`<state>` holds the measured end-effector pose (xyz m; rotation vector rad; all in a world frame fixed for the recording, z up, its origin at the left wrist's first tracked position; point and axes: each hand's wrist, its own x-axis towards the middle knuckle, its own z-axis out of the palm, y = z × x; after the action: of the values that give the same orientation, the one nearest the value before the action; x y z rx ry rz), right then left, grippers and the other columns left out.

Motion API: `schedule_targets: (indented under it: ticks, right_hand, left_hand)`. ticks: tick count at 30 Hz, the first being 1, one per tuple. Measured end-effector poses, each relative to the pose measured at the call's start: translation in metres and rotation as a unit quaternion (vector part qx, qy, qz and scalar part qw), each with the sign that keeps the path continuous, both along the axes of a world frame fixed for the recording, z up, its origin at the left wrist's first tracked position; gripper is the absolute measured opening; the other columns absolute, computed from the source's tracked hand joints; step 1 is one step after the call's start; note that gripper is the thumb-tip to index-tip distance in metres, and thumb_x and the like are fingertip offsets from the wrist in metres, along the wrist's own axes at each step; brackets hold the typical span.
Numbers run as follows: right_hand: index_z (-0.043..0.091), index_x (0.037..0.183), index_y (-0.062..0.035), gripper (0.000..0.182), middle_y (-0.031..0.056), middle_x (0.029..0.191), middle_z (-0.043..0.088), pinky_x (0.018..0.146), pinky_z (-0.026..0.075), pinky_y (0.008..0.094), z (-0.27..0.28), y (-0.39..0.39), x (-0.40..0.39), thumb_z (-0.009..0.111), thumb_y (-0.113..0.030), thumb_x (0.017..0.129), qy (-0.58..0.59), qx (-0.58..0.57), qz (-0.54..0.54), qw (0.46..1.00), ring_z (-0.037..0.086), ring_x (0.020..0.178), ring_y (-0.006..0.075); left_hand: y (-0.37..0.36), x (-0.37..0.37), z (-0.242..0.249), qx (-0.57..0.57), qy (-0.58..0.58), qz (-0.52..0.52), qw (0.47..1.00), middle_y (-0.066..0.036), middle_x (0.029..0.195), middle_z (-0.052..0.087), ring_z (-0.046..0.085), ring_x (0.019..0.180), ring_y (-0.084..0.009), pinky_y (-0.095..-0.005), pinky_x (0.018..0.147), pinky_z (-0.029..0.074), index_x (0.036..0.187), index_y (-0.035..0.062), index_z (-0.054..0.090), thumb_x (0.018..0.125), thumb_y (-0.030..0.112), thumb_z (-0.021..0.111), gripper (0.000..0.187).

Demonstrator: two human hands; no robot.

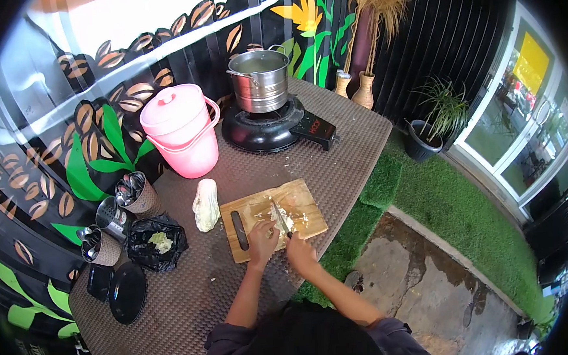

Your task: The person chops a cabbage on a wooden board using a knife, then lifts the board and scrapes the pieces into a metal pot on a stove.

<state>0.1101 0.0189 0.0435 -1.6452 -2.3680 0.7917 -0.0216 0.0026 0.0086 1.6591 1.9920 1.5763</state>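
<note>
My right hand (301, 251) grips the handle of a knife (278, 213), its blade pointing away from me over a wooden cutting board (236, 253). Small chopped whitish pieces (288, 217) lie around the blade, with more scattered to the right. Close to the left side of the blade, my left hand (263, 242) is closed with bent fingers; whatever is under the fingertips is too small to make out. A dark slot handle runs along the board's left end. Just left of the board lies a napa cabbage (206, 205).
A metal pot (260, 91) stands on a black portable stove (258, 132) at the back. Left of it is a pink lidded bucket (183, 144). A black plastic bag (172, 256) with leaf scraps, cutlery holders (106, 250) and a black plate (128, 292) line the left side.
</note>
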Motion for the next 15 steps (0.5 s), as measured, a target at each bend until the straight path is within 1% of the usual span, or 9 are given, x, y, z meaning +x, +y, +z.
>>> schedule_targets:
  ticks: [1,3,6,7,8,9,10,12,15]
  right_hand:
    - [0.047,0.101,0.0031,0.037,0.0258,0.083,0.065,0.070,0.052,0.0518,-0.003,0.001,-0.003,0.040,-0.033,0.098,0.000,0.001,-0.001,1.000,0.065,0.078,0.0439]
    - [0.049,0.100,-0.0001,0.035,0.0232,0.090,0.067,0.068,0.055,0.0465,-0.007,0.003,-0.007,0.041,-0.035,0.097,-0.049,0.010,0.001,0.999,0.068,0.081,0.0374]
    - [0.047,0.102,-0.0003,0.035,0.0227,0.088,0.067,0.067,0.055,0.0459,0.001,0.023,-0.001,0.042,-0.035,0.097,-0.028,0.035,0.048,0.998,0.068,0.080,0.0358]
    - [0.047,0.102,-0.0003,0.035,0.0227,0.088,0.067,0.067,0.055,0.0459,0.006,0.024,0.003,0.042,-0.035,0.097,-0.027,0.036,0.047,0.998,0.068,0.080,0.0358]
    - [0.046,0.103,-0.0001,0.036,0.0226,0.088,0.067,0.067,0.055,0.0456,0.011,0.024,0.007,0.042,-0.035,0.097,-0.040,0.037,0.065,0.996,0.068,0.080,0.0353]
    - [0.046,0.104,0.0001,0.036,0.0224,0.087,0.067,0.067,0.055,0.0453,0.016,0.023,0.008,0.042,-0.035,0.097,-0.052,0.038,0.084,0.994,0.068,0.080,0.0348]
    - [0.046,0.104,0.0001,0.036,0.0224,0.087,0.067,0.067,0.055,0.0453,0.012,0.018,0.007,0.042,-0.035,0.097,-0.052,0.039,0.084,0.994,0.068,0.080,0.0348]
    - [0.046,0.104,0.0004,0.035,0.0224,0.087,0.067,0.065,0.055,0.0448,0.002,0.001,0.002,0.043,-0.033,0.096,-0.060,0.015,0.026,0.998,0.068,0.078,0.0346]
    - [0.046,0.104,0.0005,0.034,0.0225,0.085,0.067,0.064,0.055,0.0448,-0.012,-0.003,-0.007,0.044,-0.032,0.096,-0.075,0.028,0.019,0.997,0.068,0.075,0.0352]
  left_hand:
    - [0.000,-0.001,-0.001,0.000,-0.002,0.001,1.000,-0.015,0.094,0.067,0.063,0.084,-0.0289,-0.0347,0.076,0.050,0.096,0.0007,0.070,0.076,0.003,0.065,0.021]
    - [0.000,0.001,0.000,0.001,-0.004,0.005,1.000,-0.015,0.096,0.067,0.064,0.084,-0.0284,-0.0342,0.076,0.051,0.096,0.0000,0.070,0.075,0.002,0.064,0.022]
    - [-0.002,0.004,0.005,0.006,-0.040,-0.005,0.999,-0.015,0.098,0.067,0.065,0.085,-0.0263,-0.0320,0.075,0.052,0.096,-0.0013,0.069,0.075,-0.001,0.063,0.021]
    - [-0.001,0.003,0.003,0.024,-0.077,-0.006,0.997,-0.014,0.099,0.067,0.066,0.086,-0.0244,-0.0308,0.075,0.053,0.096,-0.0018,0.069,0.076,-0.003,0.064,0.020]
    - [0.000,0.003,0.001,0.041,-0.114,-0.006,0.993,-0.014,0.100,0.066,0.066,0.086,-0.0226,-0.0296,0.075,0.054,0.095,-0.0022,0.069,0.076,-0.004,0.065,0.020]
    - [0.000,0.001,-0.002,0.041,-0.114,-0.005,0.993,-0.014,0.100,0.066,0.066,0.086,-0.0226,-0.0296,0.075,0.054,0.095,-0.0022,0.069,0.076,-0.004,0.065,0.020]
    - [0.001,-0.002,-0.006,0.031,-0.108,-0.008,0.994,-0.013,0.099,0.066,0.066,0.086,-0.0216,-0.0290,0.075,0.055,0.095,-0.0026,0.068,0.077,-0.004,0.066,0.019]
    - [0.002,-0.004,-0.008,0.021,-0.103,-0.011,0.994,-0.012,0.098,0.066,0.066,0.086,-0.0206,-0.0285,0.075,0.055,0.094,-0.0029,0.068,0.077,-0.003,0.068,0.018]
    - [0.001,0.000,-0.006,0.032,-0.150,-0.010,0.988,-0.011,0.094,0.065,0.066,0.085,-0.0198,-0.0279,0.073,0.056,0.091,-0.0031,0.069,0.076,-0.002,0.070,0.016]
